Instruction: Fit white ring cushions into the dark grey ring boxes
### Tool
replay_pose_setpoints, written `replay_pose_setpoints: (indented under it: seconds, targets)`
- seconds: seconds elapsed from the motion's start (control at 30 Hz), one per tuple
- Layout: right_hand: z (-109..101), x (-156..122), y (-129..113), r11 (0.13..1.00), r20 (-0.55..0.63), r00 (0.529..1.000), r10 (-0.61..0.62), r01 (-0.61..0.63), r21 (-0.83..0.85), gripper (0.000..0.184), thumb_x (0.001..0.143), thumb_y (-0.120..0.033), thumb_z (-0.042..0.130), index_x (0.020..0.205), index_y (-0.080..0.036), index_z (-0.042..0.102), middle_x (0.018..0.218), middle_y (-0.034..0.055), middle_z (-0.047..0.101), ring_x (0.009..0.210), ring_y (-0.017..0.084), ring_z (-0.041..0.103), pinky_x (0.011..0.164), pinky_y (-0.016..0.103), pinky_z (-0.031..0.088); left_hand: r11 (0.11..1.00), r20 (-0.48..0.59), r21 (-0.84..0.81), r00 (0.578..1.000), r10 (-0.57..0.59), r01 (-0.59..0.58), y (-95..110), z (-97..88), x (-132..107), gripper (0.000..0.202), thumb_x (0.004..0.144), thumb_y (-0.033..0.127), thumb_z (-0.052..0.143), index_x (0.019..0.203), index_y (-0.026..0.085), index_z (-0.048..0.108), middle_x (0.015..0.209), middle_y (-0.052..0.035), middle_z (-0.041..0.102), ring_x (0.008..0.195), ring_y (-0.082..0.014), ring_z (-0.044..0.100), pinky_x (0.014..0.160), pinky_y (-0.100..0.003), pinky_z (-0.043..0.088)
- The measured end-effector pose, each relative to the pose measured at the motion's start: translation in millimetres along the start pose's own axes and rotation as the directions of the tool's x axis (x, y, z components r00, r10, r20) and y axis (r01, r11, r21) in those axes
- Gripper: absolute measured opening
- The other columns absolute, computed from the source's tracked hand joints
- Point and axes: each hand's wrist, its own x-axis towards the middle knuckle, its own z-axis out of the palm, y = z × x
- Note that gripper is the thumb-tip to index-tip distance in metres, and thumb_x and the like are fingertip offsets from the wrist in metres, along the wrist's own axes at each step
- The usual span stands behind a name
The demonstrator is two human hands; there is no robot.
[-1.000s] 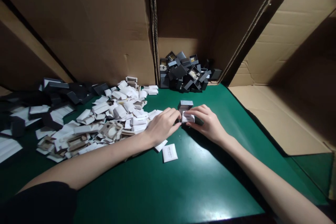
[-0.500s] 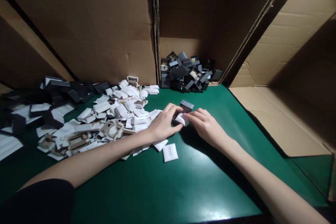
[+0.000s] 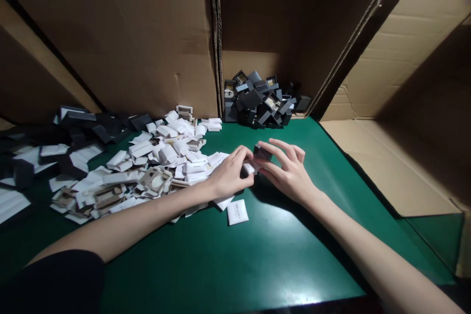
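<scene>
A small dark grey hinged box [image 3: 262,152] sits between my two hands over the green table [image 3: 228,260]. My left hand [image 3: 231,174] curls its fingers round the box's left side and a small white insert [image 3: 250,168] at its mouth. My right hand [image 3: 287,170] grips the box from the right, thumb and forefinger on it, the other fingers spread above. A loose white card [image 3: 237,212] lies flat on the table just below my left hand.
A heap of white inserts [image 3: 162,162] spreads to the left, with dark boxes and lids [image 3: 84,130] beyond it. A pile of finished dark boxes [image 3: 263,100] sits against the cardboard back wall [image 3: 147,34]. A cardboard sheet [image 3: 390,167] covers the right side.
The box's lid has come down from standing open to nearly closed. My right hand has risen onto the box and its fingers have spread. The white insert is now mostly hidden.
</scene>
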Motion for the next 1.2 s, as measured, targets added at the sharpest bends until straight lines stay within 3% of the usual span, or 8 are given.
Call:
replay_pose_setpoints:
  seconds: [0.13, 0.33, 0.67, 1.2]
  targets:
    - [4, 0, 7, 0.981, 0.029, 1.0, -0.011, 0.005, 0.195, 0.01, 0.09, -0.023, 0.055, 0.098, -0.018, 0.059, 0.124, 0.0151, 0.058, 0.112, 0.024, 0.056, 0.089, 0.043, 0.047, 1.0, 0.015, -0.006, 1.0, 0.025, -0.025, 1, -2.4, 1, 0.016, 0.076, 0.013, 0.053, 0.088, 0.021, 0.045, 0.099, -0.0015, 0.055, 0.091, -0.0179, 0.055, 0.08, -0.031, 0.045]
    - [3, -2, 11, 0.952, 0.061, 0.998, -0.003, -0.016, 0.307, 0.007, 0.089, -0.017, 0.053, 0.092, -0.018, 0.059, 0.129, 0.0164, 0.053, 0.115, 0.024, 0.055, 0.089, 0.039, 0.052, 1.0, -0.003, 0.018, 1.0, -0.003, 0.003, 2, -2.7, 0, 0.013, 0.077, 0.014, 0.053, 0.087, 0.021, 0.047, 0.098, -0.0005, 0.058, 0.088, -0.0171, 0.057, 0.08, -0.029, 0.045]
    - [6, -2, 2, 0.977, 0.017, 0.999, 0.045, -0.048, 0.208, 0.006, 0.089, -0.018, 0.054, 0.085, -0.018, 0.059, 0.12, 0.0165, 0.057, 0.109, 0.026, 0.057, 0.082, 0.041, 0.055, 0.996, -0.033, 0.056, 0.997, -0.07, 0.071, 4, -3.4, 0, 0.011, 0.076, 0.016, 0.054, 0.084, 0.021, 0.048, 0.095, -0.0002, 0.063, 0.086, -0.0181, 0.06, 0.076, -0.028, 0.046]
    - [9, -2, 10, 0.983, 0.004, 1.0, -0.005, 0.004, 0.182, 0.01, 0.089, -0.017, 0.053, 0.087, -0.019, 0.062, 0.111, 0.0141, 0.058, 0.107, 0.025, 0.058, 0.082, 0.038, 0.056, 0.993, -0.037, 0.068, 0.995, -0.092, 0.094, -1, -1.5, -1, 0.016, 0.078, 0.02, 0.057, 0.091, 0.022, 0.047, 0.097, -0.0017, 0.065, 0.086, -0.0207, 0.065, 0.076, -0.032, 0.05]
